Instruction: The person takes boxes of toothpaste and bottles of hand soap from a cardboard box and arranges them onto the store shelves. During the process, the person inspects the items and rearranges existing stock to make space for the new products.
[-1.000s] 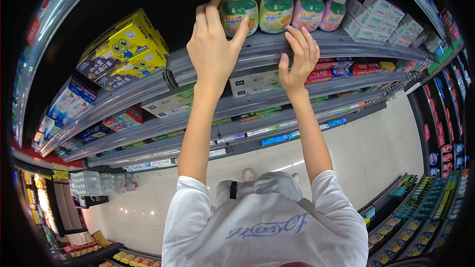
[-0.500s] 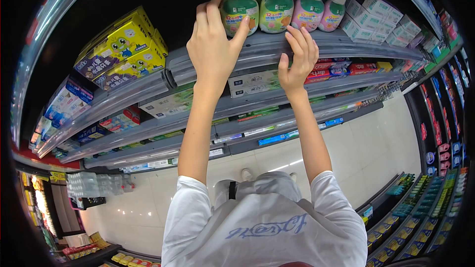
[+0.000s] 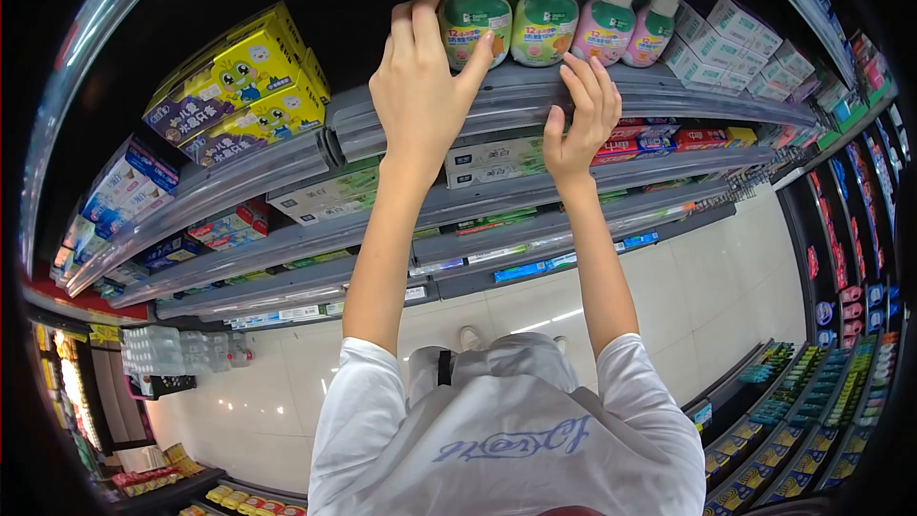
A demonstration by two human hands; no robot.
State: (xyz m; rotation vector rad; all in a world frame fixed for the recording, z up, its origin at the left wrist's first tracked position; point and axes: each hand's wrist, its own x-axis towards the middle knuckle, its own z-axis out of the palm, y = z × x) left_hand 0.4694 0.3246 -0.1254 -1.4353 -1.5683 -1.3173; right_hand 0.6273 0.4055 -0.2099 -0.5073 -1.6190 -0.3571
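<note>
My left hand (image 3: 420, 86) is closed round the leftmost green pump bottle (image 3: 474, 11), its fingers along the left side and the thumb across the front. This bottle stands upright in the front row on the shelf, with a white pump top. Beside it is a second green pump bottle (image 3: 544, 14). My right hand (image 3: 585, 119) is raised palm inward, its fingers apart and loosely bent, holding nothing. Its fingertips are right below a pink pump bottle (image 3: 604, 24). Another, smaller pink bottle (image 3: 653, 29) stands to the right.
Yellow cartoon boxes (image 3: 244, 81) are stacked at left, and white boxes (image 3: 731, 43) at right. Clear plastic strips (image 3: 382, 134) edge the shelves. Toothpaste boxes (image 3: 497, 161) fill lower shelves. Bottled water packs (image 3: 172, 352) stand on the tiled floor (image 3: 248, 401). More racks (image 3: 812, 411) are at right.
The view has shifted slightly, so the bottles and both hands appear a little further right. My left hand stays on the green bottle and my right hand remains beneath the pink one.
</note>
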